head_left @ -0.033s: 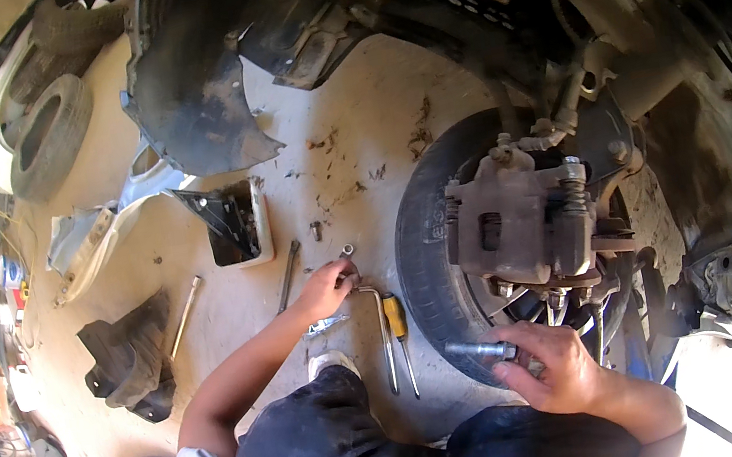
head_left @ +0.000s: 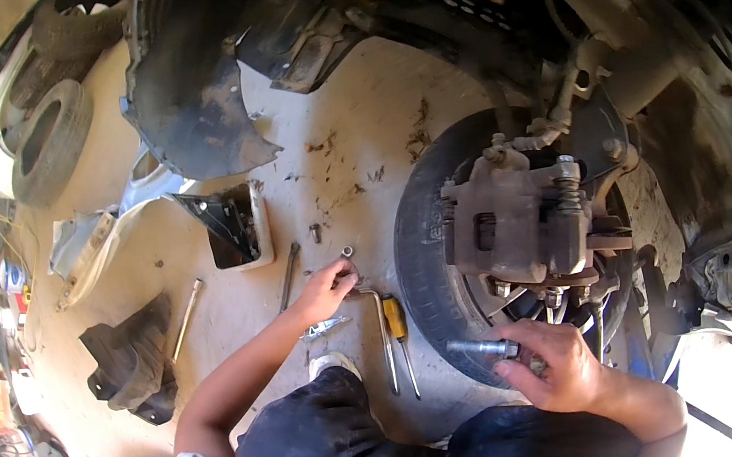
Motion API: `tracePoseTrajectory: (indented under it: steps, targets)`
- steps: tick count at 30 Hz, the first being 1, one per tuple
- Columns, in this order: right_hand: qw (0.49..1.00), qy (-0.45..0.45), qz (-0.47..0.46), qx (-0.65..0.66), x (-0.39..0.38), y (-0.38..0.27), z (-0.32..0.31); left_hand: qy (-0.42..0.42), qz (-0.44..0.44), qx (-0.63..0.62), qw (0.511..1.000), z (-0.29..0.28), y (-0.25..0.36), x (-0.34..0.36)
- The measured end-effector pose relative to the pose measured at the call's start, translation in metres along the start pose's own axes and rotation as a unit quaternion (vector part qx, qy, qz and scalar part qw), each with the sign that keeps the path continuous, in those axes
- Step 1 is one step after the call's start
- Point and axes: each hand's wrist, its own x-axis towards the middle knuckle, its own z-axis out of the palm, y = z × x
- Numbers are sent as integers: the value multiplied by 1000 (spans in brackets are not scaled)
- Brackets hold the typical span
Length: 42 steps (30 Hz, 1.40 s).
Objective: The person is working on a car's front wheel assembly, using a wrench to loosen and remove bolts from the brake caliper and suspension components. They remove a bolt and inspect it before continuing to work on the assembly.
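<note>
Head view | silver cylindrical metal piece point(head_left: 478, 347) is grasped by right hand point(head_left: 552, 366), unfitted | rusty-brown metal brake caliper point(head_left: 514, 239) is seen mounted | grip of left hand point(head_left: 328, 292) cannot be told

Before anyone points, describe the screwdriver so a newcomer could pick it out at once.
Start at the large black tyre, right of centre. Just left of it, the screwdriver lies beside an L-shaped metal bar. Being yellow-handled sets it apart from that bare-metal neighbour.
</note>
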Motion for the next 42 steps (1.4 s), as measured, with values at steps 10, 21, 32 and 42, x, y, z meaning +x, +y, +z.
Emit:
tracePoseTrajectory:
  steps: [10, 21, 32, 42]
  targets:
    - [986, 138, -93, -28, -17, -10, -40, -92, 239, 158, 954, -20, 266, -78]
    - [975, 179, -120, -60, -52, -2, -61, -90, 388, 212, 893, 30, 318, -63]
    - [981, 171, -86, 22, -58, 10, -62, -112, 335, 164, 921, 39, 315, -61]
    - [983, 158, -47, 75, -53, 16, -54, -83, 380, 178, 904, 34, 310, -60]
